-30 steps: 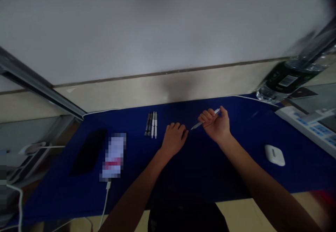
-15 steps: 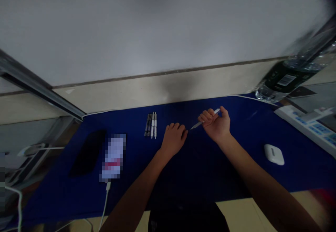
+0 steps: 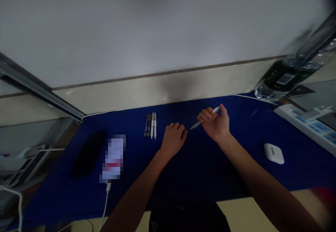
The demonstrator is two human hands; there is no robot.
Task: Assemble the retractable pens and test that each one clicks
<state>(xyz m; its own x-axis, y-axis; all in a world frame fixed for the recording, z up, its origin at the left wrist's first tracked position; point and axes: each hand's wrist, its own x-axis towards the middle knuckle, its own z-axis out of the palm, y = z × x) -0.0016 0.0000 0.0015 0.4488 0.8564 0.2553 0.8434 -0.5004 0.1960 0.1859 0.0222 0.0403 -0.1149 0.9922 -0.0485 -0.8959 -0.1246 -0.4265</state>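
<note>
My right hand [image 3: 215, 125] is shut on a slim white pen [image 3: 202, 122], whose pointed tip angles down and left from the curled fingers. That tip nearly touches the fingertips of my left hand [image 3: 173, 139], which rests curled on the dark blue desk mat [image 3: 210, 176] and holds nothing. To the left of that hand, several pens [image 3: 150, 125] lie side by side, some dark and some white.
On the mat lie a black phone [image 3: 88, 153], a pixelated white item [image 3: 114, 157] with a white cable, and a white earbud case [image 3: 273, 153]. A white power strip [image 3: 304, 124] and a tilted plastic water bottle [image 3: 287, 78] stand at the right.
The whole view has tilted slightly as my head shifts. Both hands and the white pen stay in nearly the same positions.
</note>
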